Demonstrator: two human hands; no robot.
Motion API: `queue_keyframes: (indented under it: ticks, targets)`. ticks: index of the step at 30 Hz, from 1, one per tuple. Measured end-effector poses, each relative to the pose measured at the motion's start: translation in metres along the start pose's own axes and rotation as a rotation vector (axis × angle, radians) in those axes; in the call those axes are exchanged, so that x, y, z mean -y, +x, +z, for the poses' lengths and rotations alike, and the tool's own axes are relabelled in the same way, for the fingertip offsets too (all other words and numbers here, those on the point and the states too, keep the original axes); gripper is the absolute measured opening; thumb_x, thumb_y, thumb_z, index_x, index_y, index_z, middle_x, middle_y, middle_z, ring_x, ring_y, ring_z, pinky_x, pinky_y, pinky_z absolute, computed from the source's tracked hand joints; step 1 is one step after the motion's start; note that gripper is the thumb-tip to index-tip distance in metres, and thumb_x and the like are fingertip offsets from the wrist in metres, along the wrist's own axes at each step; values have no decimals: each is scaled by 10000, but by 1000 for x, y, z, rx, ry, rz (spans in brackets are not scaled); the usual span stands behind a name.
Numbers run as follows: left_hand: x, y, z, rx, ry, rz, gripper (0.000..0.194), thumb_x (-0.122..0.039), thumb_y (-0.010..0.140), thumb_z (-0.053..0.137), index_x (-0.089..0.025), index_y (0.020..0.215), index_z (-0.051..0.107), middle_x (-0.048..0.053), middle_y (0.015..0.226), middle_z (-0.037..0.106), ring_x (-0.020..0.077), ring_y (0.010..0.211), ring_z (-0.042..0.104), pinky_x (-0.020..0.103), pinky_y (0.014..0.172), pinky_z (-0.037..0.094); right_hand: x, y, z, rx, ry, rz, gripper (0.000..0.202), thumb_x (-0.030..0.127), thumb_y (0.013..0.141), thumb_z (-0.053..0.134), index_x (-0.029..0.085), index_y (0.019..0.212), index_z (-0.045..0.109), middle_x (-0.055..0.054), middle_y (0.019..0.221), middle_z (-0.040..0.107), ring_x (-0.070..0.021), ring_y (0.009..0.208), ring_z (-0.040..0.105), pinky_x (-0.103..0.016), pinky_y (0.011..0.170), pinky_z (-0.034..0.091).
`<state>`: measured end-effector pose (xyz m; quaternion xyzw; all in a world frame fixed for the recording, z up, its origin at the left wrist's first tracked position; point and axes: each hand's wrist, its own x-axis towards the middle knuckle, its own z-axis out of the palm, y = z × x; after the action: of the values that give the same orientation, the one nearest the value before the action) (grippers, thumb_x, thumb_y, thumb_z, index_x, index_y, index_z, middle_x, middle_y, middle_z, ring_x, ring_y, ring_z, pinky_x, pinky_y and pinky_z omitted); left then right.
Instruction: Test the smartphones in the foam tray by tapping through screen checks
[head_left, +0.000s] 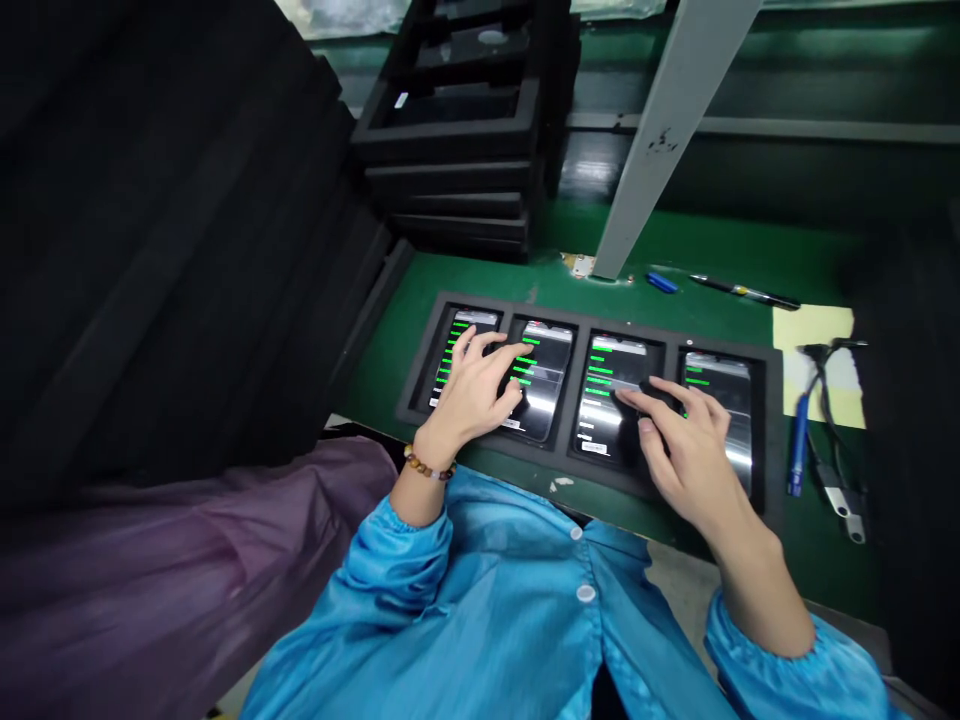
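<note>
Several smartphones with lit black screens and green text lines lie in the compartments of a black foam tray (568, 392). My left hand (474, 388) is open over the two left compartments, its index finger at the upper part of the second smartphone (546, 385). Part of the leftmost smartphone (466, 322) is hidden by that hand. My right hand (686, 440) is open, its index fingertip at the middle of the third smartphone (600, 425). Beneath its other fingers the rightmost smartphone (716, 372) is partly covered. Neither hand grips anything.
Stacked black foam trays (450, 150) rise behind, with a taller dark stack (172, 220) at left. A grey metal post (652, 150) stands beyond the tray. To the right lie a pen (746, 292), a blue cap (662, 283), yellow paper (844, 400) and cables (823, 400).
</note>
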<state>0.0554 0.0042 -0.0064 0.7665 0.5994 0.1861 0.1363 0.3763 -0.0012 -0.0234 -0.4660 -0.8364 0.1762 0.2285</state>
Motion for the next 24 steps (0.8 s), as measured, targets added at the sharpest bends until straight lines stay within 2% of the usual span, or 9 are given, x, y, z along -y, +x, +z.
queue_keyframes:
  ticks: [4,9,13,17,21,24]
  targets:
    - [4,-6,-6,-48,-15,3,506,-260,999,503,-254,1483,653,66,1383,764,295,1475,556,586,1392,194,-6,-14,-12,-44,11,55,432,242,1094,457,315,1457,679,-101,1418,737,-336,1462,600,-612,1228,365]
    - [28,-31,-16,-321,-22,-130,398,-320,1063,480,-298,1376,724,65,1327,772,296,1352,639,582,1356,257,-30,-65,-34,-265,-47,252,394,250,1087,460,293,1319,775,-105,1310,761,-350,1394,656,-627,1210,400]
    - [43,-42,-14,-383,-37,-174,355,-368,1080,492,-295,1323,741,85,1285,784,309,1310,658,581,1342,295,-39,-91,-38,-271,-73,281,397,253,1080,463,293,1307,786,-108,1317,755,-356,1382,659,-619,1180,424]
    - [44,-42,-12,-383,-33,-166,357,-374,1089,486,-282,1317,745,87,1288,788,306,1299,660,566,1324,323,-33,-86,-34,-206,-96,233,397,227,1066,480,312,1303,786,-97,1350,736,-339,1363,663,-577,1164,427]
    - [44,-45,-15,-386,-41,-175,362,-376,1094,477,-275,1313,746,86,1295,792,300,1293,659,544,1279,375,-13,-61,-28,-177,-71,170,430,194,1048,487,322,1357,758,-100,1354,734,-336,1382,656,-570,1172,420]
    - [48,-52,-17,-387,-33,-215,373,-388,1093,465,-273,1301,753,89,1304,792,303,1299,654,533,1243,410,2,-40,-18,-64,-34,101,497,186,1040,475,322,1467,689,-107,1324,757,-346,1457,609,-597,1205,399]
